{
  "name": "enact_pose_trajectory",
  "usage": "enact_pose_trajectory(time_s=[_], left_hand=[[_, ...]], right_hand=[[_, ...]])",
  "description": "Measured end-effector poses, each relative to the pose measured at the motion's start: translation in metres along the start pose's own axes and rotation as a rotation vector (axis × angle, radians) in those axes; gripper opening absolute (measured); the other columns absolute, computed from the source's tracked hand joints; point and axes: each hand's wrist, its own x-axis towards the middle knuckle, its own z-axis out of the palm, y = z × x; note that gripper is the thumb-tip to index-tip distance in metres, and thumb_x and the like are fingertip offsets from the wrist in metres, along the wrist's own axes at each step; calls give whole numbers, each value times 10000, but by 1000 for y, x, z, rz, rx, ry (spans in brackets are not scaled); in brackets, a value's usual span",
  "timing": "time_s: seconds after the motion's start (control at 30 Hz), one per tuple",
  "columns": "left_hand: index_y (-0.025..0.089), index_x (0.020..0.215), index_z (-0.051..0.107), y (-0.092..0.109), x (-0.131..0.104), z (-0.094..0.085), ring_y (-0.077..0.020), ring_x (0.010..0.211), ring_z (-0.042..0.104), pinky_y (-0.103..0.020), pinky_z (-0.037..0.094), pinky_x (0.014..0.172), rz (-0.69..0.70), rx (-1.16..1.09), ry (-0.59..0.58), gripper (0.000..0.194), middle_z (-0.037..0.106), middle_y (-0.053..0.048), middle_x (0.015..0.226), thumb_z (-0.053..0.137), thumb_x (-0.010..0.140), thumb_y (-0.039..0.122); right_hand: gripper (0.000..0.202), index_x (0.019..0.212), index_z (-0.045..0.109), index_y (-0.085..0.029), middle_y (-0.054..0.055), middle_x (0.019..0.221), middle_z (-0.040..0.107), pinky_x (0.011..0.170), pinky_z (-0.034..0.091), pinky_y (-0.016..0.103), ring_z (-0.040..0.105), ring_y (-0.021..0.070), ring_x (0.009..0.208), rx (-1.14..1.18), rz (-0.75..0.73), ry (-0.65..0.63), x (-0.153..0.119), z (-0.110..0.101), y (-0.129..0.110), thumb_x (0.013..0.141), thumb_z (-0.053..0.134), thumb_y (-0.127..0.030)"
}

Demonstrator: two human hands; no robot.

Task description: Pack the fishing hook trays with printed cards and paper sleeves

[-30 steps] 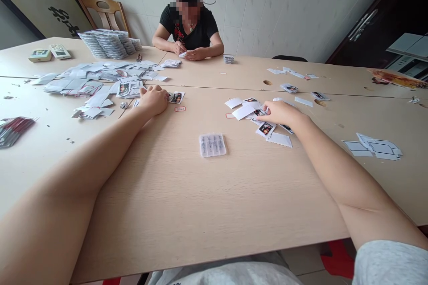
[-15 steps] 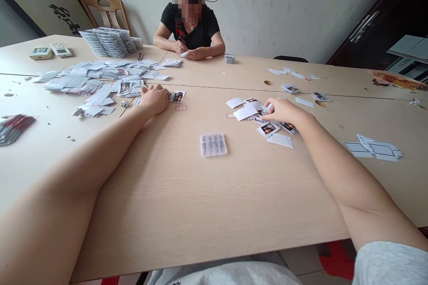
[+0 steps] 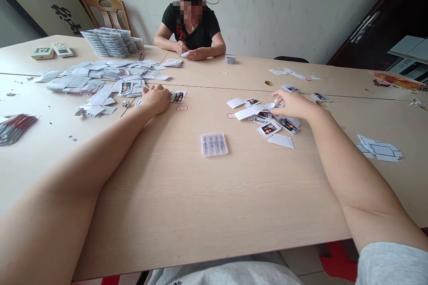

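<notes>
My left hand rests on the table among paper cards, back up. Its fingertips are hidden, so whether they grip anything does not show. Just right of it lies a small card with a dark picture. Over a loose heap of white and picture cards, my right hand hovers with thumb and fingers apart; nothing shows firmly held. A clear plastic case with small thin pieces in compartments lies between my arms. A red-outlined slip is near my left hand.
A broad pile of white cards spreads at left, before stacked bundles. Across the table, a person in black holds a small white item. White cards with dark lines lie at right, and two calculator-like devices at far left.
My right hand has shifted slightly right and away from me over the heap, its fingers spreading, and a picture card beneath it shows more. My left hand has stayed put.
</notes>
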Motion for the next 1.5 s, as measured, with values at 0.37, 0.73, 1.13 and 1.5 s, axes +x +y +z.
enact_pose_trajectory(time_s=[0.37,0.73,1.13,1.5], left_hand=[[164,1087,624,-5,4,4,-322,1144,460,-493,312,927,15,2,0,407,535,-167,1186,273,895,242],[165,1069,619,-1,2,-1,-338,1152,460,-516,317,926,7,-20,-3,410,541,-177,1186,258,889,236],[173,1136,504,43,-30,-46,-335,1227,357,-461,275,993,41,-238,339,316,485,-143,1257,376,905,348],[219,822,523,124,-136,-46,-221,786,491,-378,428,710,654,-537,376,144,581,-93,858,500,847,359]], right_hand=[[675,1302,450,-267,94,1170,593,745,477,385,609,228,859,68,-121,237,-13,-18,2,689,681,-435],[661,1288,478,-305,75,1065,647,854,456,455,589,286,979,106,-154,330,-34,-37,-15,676,718,-376],[678,1339,409,-271,53,1133,603,865,483,398,564,245,1032,250,-550,392,-47,-11,-74,722,690,-292],[407,1153,496,-311,56,1202,532,837,534,378,553,225,1061,722,-686,397,-45,83,-105,774,638,-268]])
